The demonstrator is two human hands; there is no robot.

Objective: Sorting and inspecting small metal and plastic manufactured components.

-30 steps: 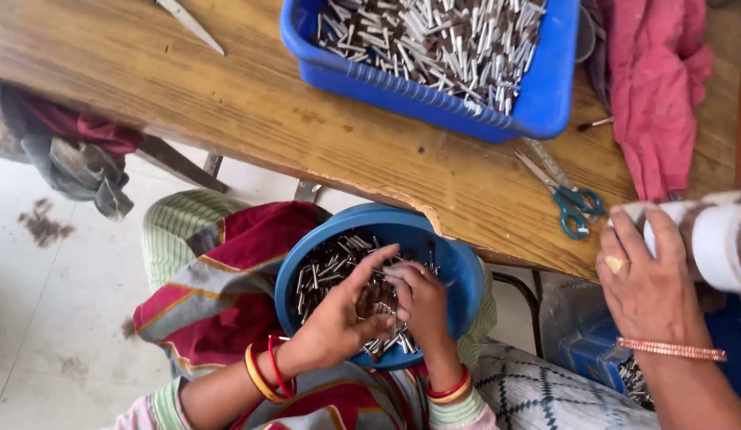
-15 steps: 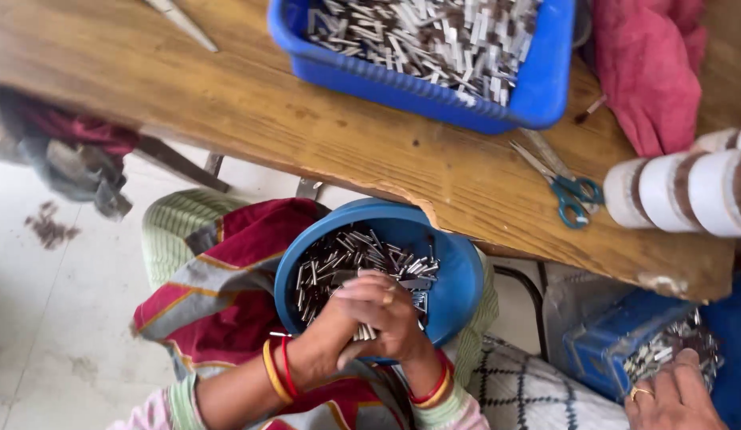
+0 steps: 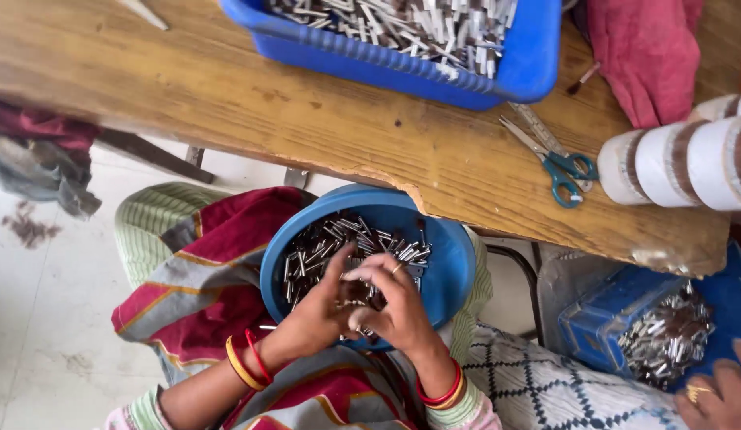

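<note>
Pins (image 3: 338, 239), small metal ones, lay heaped in the blue bowl (image 3: 446, 271) on the lap, directly under both hands. The left hand (image 3: 318, 310) and right hand (image 3: 394, 306) were curled together, pinching a few. They looked light, stiff and slippery, best gripped mid-length between fingertips.

Around your work: a wooden table and its clutter

On the table (image 3: 306, 119) you have a blue rectangular tray (image 3: 529, 68) of metal pieces, scissors (image 3: 549, 155) with teal handles just beside it, a pink cloth (image 3: 649, 56), and 3 white tape rolls (image 3: 681, 163) at the edge. Below, a blue box (image 3: 605, 314) holds more pieces, near another person's ringed hand (image 3: 717, 394).
</note>
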